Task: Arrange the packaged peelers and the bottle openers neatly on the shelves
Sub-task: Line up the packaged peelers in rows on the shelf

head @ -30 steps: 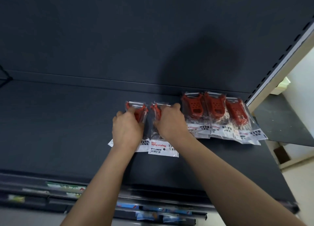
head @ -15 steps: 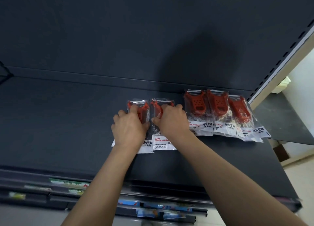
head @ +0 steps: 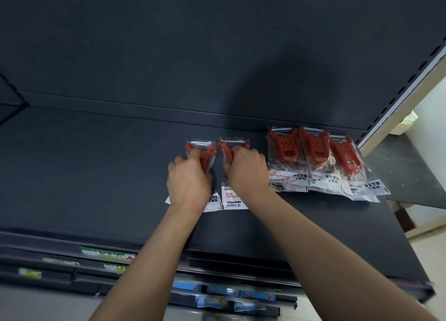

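Two packaged peelers, each gripped by curled fingers of the left hand and right hand, now lie squared together, no longer skewed, on the shelf at nine o'clock of three stocked peelers, nearly in line.

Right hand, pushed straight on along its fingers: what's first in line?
Past the red packaged peeler under the right hand, only bare dark shelf, then probably the dark back panel; depth is unclear.

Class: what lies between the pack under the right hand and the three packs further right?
Head view: only bare shelf before the three packs; the right hand, gripping its pack, hides part of the gap.
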